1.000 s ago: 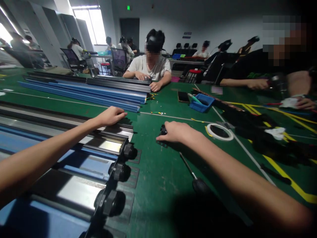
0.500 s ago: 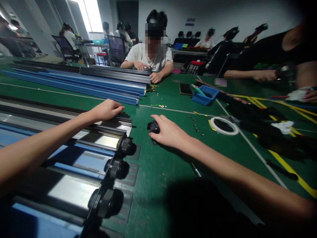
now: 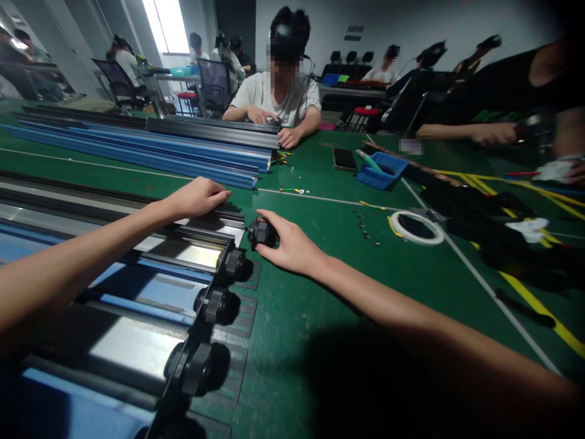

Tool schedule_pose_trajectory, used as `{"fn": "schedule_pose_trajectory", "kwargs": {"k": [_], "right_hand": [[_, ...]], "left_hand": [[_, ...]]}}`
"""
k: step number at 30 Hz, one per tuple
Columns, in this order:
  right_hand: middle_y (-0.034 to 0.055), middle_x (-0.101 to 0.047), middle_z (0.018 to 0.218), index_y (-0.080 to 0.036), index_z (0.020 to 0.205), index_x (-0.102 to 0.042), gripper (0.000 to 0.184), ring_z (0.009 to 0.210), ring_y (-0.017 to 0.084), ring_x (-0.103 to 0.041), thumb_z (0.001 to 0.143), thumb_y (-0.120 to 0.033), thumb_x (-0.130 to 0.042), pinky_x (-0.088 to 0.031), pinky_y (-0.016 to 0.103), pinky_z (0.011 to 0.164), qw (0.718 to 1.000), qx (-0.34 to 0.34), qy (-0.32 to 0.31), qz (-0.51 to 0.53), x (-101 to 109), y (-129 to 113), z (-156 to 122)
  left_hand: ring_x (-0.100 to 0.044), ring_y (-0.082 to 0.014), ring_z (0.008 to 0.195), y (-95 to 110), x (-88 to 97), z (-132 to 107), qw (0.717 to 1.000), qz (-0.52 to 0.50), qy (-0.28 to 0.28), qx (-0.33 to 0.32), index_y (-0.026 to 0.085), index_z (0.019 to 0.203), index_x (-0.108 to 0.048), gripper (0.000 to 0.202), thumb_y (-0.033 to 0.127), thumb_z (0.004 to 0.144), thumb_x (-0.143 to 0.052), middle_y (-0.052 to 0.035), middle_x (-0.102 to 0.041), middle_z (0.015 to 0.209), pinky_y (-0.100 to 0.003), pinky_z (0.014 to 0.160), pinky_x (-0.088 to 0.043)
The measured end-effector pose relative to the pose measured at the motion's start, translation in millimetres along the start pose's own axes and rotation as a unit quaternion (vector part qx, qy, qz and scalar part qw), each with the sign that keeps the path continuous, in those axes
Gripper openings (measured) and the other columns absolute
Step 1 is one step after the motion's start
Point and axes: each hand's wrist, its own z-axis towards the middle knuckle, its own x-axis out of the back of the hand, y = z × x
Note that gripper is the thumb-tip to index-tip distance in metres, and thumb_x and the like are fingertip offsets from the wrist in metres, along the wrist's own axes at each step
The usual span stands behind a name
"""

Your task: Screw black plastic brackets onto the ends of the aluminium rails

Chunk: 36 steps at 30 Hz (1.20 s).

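Between the thumb and fingers of my right hand (image 3: 292, 244) is a black end cap with a cable gland (image 3: 261, 233). It is held at the end of the farthest metal profile (image 3: 231, 221) in the near row, and I cannot tell whether the two touch. My left hand (image 3: 198, 198) lies over that same profile near its end, its fingers curled down around it and partly hidden. Closer to me, the neighbouring profiles carry black end caps with glands (image 3: 219, 305) on flat slotted plates (image 3: 237, 314).
Blue and black profiles (image 3: 183, 152) lie across the green table, with a seated person (image 3: 278, 91) behind them. To the right are a phone (image 3: 345, 159), a blue bin (image 3: 381, 172), small screws (image 3: 363, 225), a white tape roll (image 3: 418, 228) and a black-handled tool (image 3: 525, 308).
My right hand has moved left with the end cap, bringing it up to the profile's end. My left hand stays on the profile. The view has shifted slightly.
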Motion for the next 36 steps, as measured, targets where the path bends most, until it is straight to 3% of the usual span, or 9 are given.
{"fn": "schedule_pose_trajectory", "kwargs": {"k": [4, 9, 17, 30, 36], "right_hand": [[0.0162, -0.064, 0.143, -0.012, 0.147, -0.052, 0.067, 0.128, 0.033, -0.065, 0.084, -0.024, -0.071, -0.052, 0.051, 0.111, 1.0, 0.011, -0.01, -0.008, 0.2, -0.5, 3.0], [0.0136, -0.067, 0.139, -0.017, 0.149, -0.049, 0.068, 0.122, 0.033, -0.068, 0.085, -0.025, -0.072, -0.056, 0.05, 0.104, 0.999, 0.015, -0.028, -0.022, -0.7, -4.0, 6.9], [0.013, -0.07, 0.136, -0.017, 0.146, -0.05, 0.061, 0.118, 0.034, -0.07, 0.089, -0.025, -0.07, -0.056, 0.048, 0.101, 0.998, 0.006, -0.037, -0.053, -10.9, -15.6, 8.4], [0.0174, -0.066, 0.141, -0.011, 0.151, -0.049, 0.067, 0.128, 0.033, -0.065, 0.091, -0.025, -0.074, -0.054, 0.05, 0.108, 0.997, 0.014, -0.036, -0.065, -15.5, -13.9, 9.6], [0.0156, -0.063, 0.146, -0.014, 0.15, -0.05, 0.065, 0.133, 0.031, -0.062, 0.091, -0.025, -0.074, -0.051, 0.05, 0.113, 0.998, 0.021, -0.027, -0.054, -17.7, -12.0, 9.5]], "left_hand": [[-0.053, -0.014, 0.058, 1.7, 0.4, 1.0, 0.999, 0.031, -0.008, 0.015, 0.013, 0.08, -0.076, 0.056, 0.053, 0.1, -0.043, -0.0032, -0.066, 0.064, -0.028, 0.06, -0.029], [-0.054, -0.0148, 0.058, 1.3, 0.9, 1.5, 0.999, 0.038, -0.013, 0.022, 0.014, 0.08, -0.076, 0.056, 0.054, 0.1, -0.042, -0.003, -0.066, 0.063, -0.027, 0.059, -0.029], [-0.05, -0.0141, 0.054, 1.5, 2.0, 1.8, 0.999, 0.041, -0.012, 0.025, 0.014, 0.077, -0.074, 0.057, 0.056, 0.099, -0.044, -0.002, -0.061, 0.058, -0.027, 0.058, -0.029], [-0.053, -0.0144, 0.056, 2.4, 0.9, 3.5, 0.999, 0.041, -0.01, 0.02, 0.014, 0.078, -0.075, 0.055, 0.053, 0.099, -0.044, -0.0025, -0.064, 0.06, -0.027, 0.06, -0.03], [-0.056, -0.0154, 0.059, 2.4, 0.7, 2.2, 0.999, 0.038, -0.009, 0.021, 0.014, 0.077, -0.075, 0.056, 0.054, 0.099, -0.043, -0.0041, -0.067, 0.064, -0.027, 0.06, -0.031]]}}
